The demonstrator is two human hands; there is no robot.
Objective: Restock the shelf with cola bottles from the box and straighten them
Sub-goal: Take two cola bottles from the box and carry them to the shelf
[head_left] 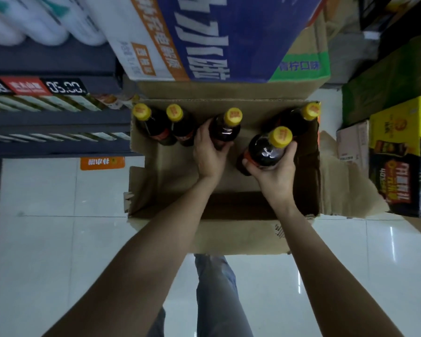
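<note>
An open cardboard box (229, 235) sits on the floor in front of me, holding several dark cola bottles with yellow caps. My left hand (208, 154) grips the middle bottle (226, 127), which stands in the box. My right hand (275, 170) grips another bottle (267, 148), raised a little and tilted toward me. Two bottles (153, 124) stand in the box's far left corner, and one bottle (299, 119) stands in the far right corner. The dark shelf (54, 117) with price tags runs along the left.
A large blue and white carton (216, 37) stands just behind the box. Stacked cartons, one yellow (399, 144), crowd the right side. White packs (39, 20) lie on the upper shelf. My legs (216, 295) stand on the white tiled floor below the box.
</note>
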